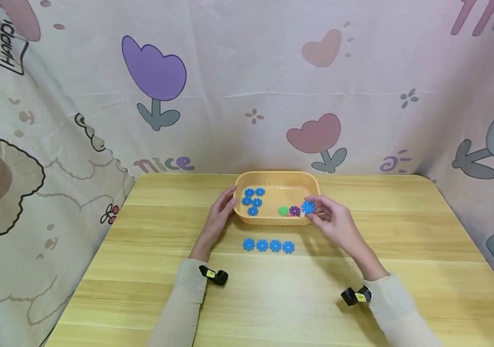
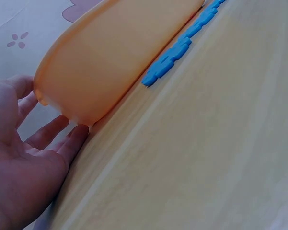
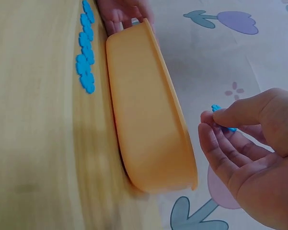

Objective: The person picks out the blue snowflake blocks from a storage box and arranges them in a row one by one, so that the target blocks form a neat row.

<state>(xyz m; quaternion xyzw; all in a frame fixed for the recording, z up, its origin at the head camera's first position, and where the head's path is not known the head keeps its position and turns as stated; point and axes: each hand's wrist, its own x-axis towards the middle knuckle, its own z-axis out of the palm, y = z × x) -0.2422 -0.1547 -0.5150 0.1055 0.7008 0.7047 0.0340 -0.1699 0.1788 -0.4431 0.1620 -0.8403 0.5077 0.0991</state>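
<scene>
My right hand [image 1: 333,219] pinches a blue snowflake building disc [image 1: 308,207] between thumb and fingertips, over the right end of a shallow yellow-orange plastic tub [image 1: 277,221]. In the right wrist view the held disc [image 3: 215,108] shows edge-on beside the tub's rim. My left hand [image 1: 217,217] holds the tub's left end, its fingers [image 2: 48,134] against the outer wall. Inside the tub, several blue discs [image 1: 253,202] lie at the left. A green disc [image 1: 283,211] and a purple disc [image 1: 294,210] lie near the front right, with pink and white bits partly hidden behind my right hand.
In front of the tub, several blue discs [image 1: 268,246] form a row on the wooden table [image 1: 273,299]. A printed cloth [image 1: 229,96] hangs behind the table and along both sides. Each sleeve carries a small black wrist camera [image 1: 218,276].
</scene>
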